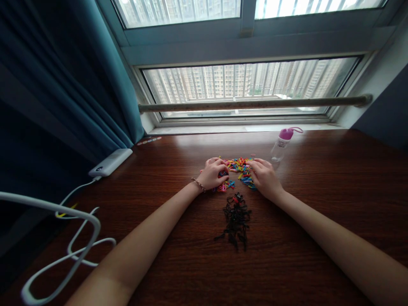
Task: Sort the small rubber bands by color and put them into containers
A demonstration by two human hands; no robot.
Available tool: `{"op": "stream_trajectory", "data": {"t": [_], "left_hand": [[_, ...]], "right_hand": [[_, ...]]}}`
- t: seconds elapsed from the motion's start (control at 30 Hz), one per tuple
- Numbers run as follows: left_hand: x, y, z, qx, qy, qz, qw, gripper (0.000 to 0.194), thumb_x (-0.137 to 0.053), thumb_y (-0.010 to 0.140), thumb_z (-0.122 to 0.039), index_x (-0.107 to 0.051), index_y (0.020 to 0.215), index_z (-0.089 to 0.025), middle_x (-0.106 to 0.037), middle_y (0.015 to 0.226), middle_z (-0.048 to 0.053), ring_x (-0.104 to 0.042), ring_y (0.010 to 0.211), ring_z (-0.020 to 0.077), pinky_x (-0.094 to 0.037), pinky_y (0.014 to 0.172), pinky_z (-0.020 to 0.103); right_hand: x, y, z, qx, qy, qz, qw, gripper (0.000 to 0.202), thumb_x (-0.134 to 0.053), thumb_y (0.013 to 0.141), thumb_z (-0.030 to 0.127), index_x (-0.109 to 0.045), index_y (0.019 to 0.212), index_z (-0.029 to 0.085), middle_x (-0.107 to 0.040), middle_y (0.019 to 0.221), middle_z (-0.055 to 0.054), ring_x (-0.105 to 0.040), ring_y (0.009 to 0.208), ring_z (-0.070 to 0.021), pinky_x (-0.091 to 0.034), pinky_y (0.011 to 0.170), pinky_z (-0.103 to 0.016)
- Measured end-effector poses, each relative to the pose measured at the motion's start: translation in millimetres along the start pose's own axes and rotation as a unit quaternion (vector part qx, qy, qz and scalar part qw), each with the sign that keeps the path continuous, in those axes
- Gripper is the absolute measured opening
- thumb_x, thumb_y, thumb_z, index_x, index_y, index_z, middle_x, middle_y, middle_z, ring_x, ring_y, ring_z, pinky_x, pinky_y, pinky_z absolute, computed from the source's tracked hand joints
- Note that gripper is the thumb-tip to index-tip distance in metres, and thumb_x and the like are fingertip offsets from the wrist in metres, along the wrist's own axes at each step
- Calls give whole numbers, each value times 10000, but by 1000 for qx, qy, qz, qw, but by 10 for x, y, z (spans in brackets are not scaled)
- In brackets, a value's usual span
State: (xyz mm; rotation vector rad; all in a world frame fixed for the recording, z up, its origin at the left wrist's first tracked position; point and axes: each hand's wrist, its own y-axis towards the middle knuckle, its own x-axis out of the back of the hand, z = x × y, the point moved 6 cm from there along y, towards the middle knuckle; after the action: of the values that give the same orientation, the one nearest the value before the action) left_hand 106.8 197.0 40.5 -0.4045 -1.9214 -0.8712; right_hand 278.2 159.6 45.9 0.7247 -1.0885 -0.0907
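Observation:
A loose heap of small multicoloured elastic bands (237,165) lies on the table, spread in an arc between my hands. At its left side my left hand (216,174) rests with curved fingers, thumb and fingertips apart around some of the bands. My right hand (263,175) lies over the right side of the heap, its fingers stretched out and touching bands. Neither hand visibly grips one, though the undersides of the fingers are hidden. Nearer to me sits a separate pile of black elastic bands (236,219), with a little red near its top.
On the brown wooden table (178,263), a clear bottle with a pink lid (280,144) stands behind my right hand. A white power bank (111,162) with a white cable (95,229) is at the left, near a blue curtain (105,97). A window rail (255,103) runs behind.

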Motion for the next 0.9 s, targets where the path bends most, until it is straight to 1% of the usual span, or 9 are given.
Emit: {"op": "stream_trajectory", "data": {"t": [0.1, 0.2, 0.37, 0.43, 0.57, 0.67, 0.77, 0.83, 0.9], "left_hand": [[-15, 11, 22, 4, -8, 4, 1000, 76, -615, 721, -283, -643, 761, -225, -606, 963, 24, -447, 1034, 225, -297, 946, 435], [5, 22, 32, 2, -22, -9, 1000, 69, -591, 747, -263, -643, 743, -218, -615, 937, 26, -462, 1005, 211, -330, 921, 412], [115, 26, 79, 18, -59, -88, 994, 98, -569, 773, -260, -644, 759, -198, -623, 858, 39, -507, 915, 189, -401, 849, 351], [157, 20, 106, 27, -73, -122, 989, 119, -563, 780, -275, -646, 758, -192, -622, 815, 41, -520, 867, 183, -421, 808, 333], [218, 8, 110, 34, -79, -159, 983, 136, -567, 779, -294, -645, 744, -187, -622, 795, 43, -523, 849, 185, -424, 790, 335], [237, 10, 5, 15, -81, -137, 987, 134, -565, 779, -286, -634, 719, -188, -623, 814, 42, -516, 867, 187, -412, 813, 346], [218, 12, -211, -34, -86, -76, 993, 143, -560, 776, -278, -617, 679, -190, -622, 827, 36, -504, 896, 189, -388, 857, 362], [182, 2, -384, -75, -94, -26, 992, 152, -552, 775, -271, -608, 659, -191, -621, 833, 33, -498, 911, 188, -368, 888, 365], [141, -18, -536, -108, -103, 19, 989, 132, -550, 766, -260, -609, 668, -195, -620, 849, 34, -492, 924, 190, -352, 906, 364]], "right_hand": [[-82, -12, -11, 12, 27, 32, 999, 270, -422, 837, 185, -608, 1033, 181, -617, 1095, -96, -522, 1057, -230, -388, 929, -402], [-109, -10, -18, 4, 91, 49, 995, 239, -438, 816, 171, -648, 925, 202, -656, 1007, -64, -589, 944, -202, -453, 855, -351], [12, 15, -191, -106, 140, -29, 984, 257, -433, 800, 167, -653, 932, 171, -683, 916, -67, -627, 843, -205, -483, 770, -329], [1, 13, -252, -135, 127, -30, 982, 278, -419, 801, 164, -645, 961, 159, -677, 938, -83, -625, 850, -219, -482, 772, -347], [-113, 23, -171, -69, 126, 32, 989, 303, -419, 798, 147, -611, 1032, 159, -648, 1029, -98, -579, 979, -223, -444, 864, -362], [-103, 26, -103, -43, 143, 34, 988, 294, -436, 791, 140, -589, 1039, 183, -678, 929, -60, -583, 953, -208, -415, 897, -374], [-9, 29, -181, -101, 138, -7, 985, 251, -431, 802, 164, -590, 994, 187, -684, 807, -39, -612, 803, -199, -452, 811, -367], [52, 35, -234, -118, 124, -35, 985, 236, -430, 802, 170, -599, 966, 180, -679, 820, -50, -606, 809, -204, -458, 792, -360], [65, 50, -233, -90, 111, -39, 989, 256, -435, 799, 161, -602, 991, 181, -668, 913, -66, -575, 920, -218, -435, 845, -372]]}}
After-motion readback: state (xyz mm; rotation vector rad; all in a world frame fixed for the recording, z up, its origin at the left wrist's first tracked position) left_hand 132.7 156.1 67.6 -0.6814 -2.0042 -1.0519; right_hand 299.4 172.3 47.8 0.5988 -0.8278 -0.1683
